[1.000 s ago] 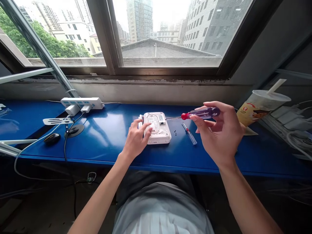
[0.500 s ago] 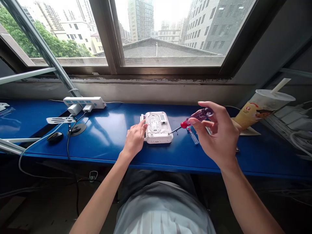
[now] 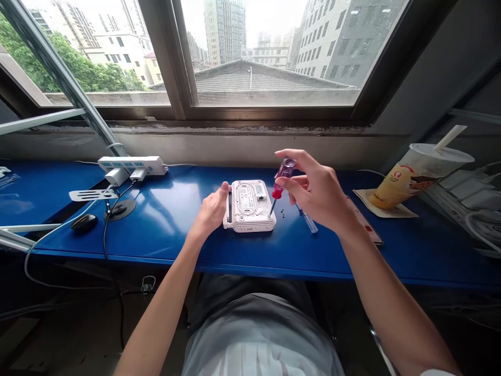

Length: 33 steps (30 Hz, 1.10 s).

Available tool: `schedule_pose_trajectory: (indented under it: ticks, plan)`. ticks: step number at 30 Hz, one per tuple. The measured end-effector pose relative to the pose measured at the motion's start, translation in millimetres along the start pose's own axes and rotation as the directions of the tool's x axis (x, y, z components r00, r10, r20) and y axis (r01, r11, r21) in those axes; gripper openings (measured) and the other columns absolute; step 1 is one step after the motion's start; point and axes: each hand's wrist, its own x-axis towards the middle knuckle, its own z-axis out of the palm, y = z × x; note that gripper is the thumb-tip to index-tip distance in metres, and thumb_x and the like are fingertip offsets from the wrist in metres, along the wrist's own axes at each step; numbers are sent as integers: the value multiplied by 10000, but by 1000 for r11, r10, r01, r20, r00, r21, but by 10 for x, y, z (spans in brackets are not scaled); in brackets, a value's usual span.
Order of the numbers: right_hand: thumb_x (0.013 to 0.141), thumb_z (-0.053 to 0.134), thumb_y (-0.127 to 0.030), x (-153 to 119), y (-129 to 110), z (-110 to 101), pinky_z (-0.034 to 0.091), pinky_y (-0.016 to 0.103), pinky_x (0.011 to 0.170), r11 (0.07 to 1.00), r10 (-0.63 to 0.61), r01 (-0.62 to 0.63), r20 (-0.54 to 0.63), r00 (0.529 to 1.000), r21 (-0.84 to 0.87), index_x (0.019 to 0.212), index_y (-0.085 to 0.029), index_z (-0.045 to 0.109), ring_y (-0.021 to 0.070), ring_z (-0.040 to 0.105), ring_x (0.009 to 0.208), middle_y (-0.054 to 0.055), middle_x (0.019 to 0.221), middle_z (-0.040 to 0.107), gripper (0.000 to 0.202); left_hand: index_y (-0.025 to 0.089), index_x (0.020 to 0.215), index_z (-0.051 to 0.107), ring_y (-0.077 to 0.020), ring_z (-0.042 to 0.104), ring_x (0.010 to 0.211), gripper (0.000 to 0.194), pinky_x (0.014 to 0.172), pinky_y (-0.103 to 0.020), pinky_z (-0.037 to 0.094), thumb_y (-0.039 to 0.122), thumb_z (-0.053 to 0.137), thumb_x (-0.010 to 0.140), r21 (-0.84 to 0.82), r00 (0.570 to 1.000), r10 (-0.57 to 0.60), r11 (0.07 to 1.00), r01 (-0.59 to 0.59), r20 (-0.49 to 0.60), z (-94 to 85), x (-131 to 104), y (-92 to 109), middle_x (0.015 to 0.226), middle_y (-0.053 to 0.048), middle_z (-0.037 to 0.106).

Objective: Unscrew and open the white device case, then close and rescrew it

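A white router [image 3: 253, 201] lies on the blue desk with its vented, labelled underside up. My left hand [image 3: 211, 211] grips its left side by the antenna, thumb on top and the other fingers partly hidden. In my right hand [image 3: 313, 188] is a screwdriver [image 3: 285, 171] with a clear purple and red handle, held nearly upright. Its tip meets the router's near right corner. Several small dark screws [image 3: 282, 213] are just right of the router. A second clear-handled screwdriver [image 3: 309, 222] lies beyond them, partly under my right hand.
Behind my right wrist a flat phone-like device [image 3: 370, 230] lies partly covered. A drink cup [image 3: 410, 177] with a straw stands on a napkin [image 3: 399, 211]. At left are a power strip [image 3: 151, 164], a black mouse [image 3: 84, 223] and cables. The window [image 3: 270, 52] is behind.
My right hand has moved left and tipped the screwdriver from slanted to nearly upright over the same corner. My left hand has slid back from the router's top to its left edge.
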Motion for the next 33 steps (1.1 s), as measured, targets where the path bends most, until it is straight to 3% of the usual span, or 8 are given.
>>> schedule_pose_trajectory:
  ticks: [3,10,14,18,20,24,29,33]
  plan:
    - [1004,689,-305,46,34,76,602,232,473,998,21,-24,54,998,66,1417,-244,604,169,738,631,60,1073,759,426,271,1357,684,-396,677,1179,773,1005,-470,493,784,201,1040,-10,1000,-3,1000,3,16,-3,-7,9,1224,-142,759]
    - [1056,613,-287,-115,58,27,632,224,522,989,-11,-5,106,994,147,1325,-261,577,164,762,677,28,1018,734,272,217,1523,521,-416,715,1151,584,976,-494,514,504,256,1090,56,997,-82,995,82,-16,3,32,-16,1170,-187,748]
    - [1085,603,-289,-272,16,-40,623,203,539,986,-130,116,124,984,119,1300,-260,579,135,753,674,46,1099,736,218,207,1547,475,-416,673,1259,708,1047,-500,499,679,441,1020,-18,985,-170,985,170,10,24,88,-78,1302,-188,730]
    - [1089,578,-201,-433,-105,-109,608,202,577,966,-258,255,130,957,43,1283,-260,575,129,744,698,51,1108,746,203,191,1222,654,-395,666,1247,677,1016,-460,512,795,516,949,-132,980,-198,971,201,33,36,38,-61,1311,-173,735]
    - [1080,572,-164,-497,-180,-158,614,218,623,960,-278,277,167,946,26,1264,-257,578,146,752,763,58,1123,753,207,194,1108,665,-362,701,1166,598,948,-433,541,754,495,982,-257,979,-200,944,206,48,29,1,-38,1237,-156,761]
    - [1086,559,-166,-571,-300,-257,630,280,747,966,-257,250,266,929,61,1212,-253,587,196,760,939,84,1177,762,156,195,1086,675,-280,752,1000,438,815,-360,578,612,576,996,-500,976,-205,840,211,68,15,-19,-14,1144,-114,784]
    - [1088,601,-197,-572,-352,-296,588,259,763,963,-268,246,295,917,109,1173,-237,607,171,738,915,76,1162,760,94,173,1092,698,-224,767,842,379,647,-280,573,527,672,959,-637,965,-247,730,248,92,52,27,-32,1062,-97,792]
    - [1086,598,-172,-545,-350,-275,563,252,772,955,-294,268,288,912,127,1134,-228,626,174,740,946,65,1121,765,79,144,1184,702,-252,786,852,408,572,-284,581,498,624,998,-692,948,-284,656,301,142,80,31,-34,1122,-141,791]
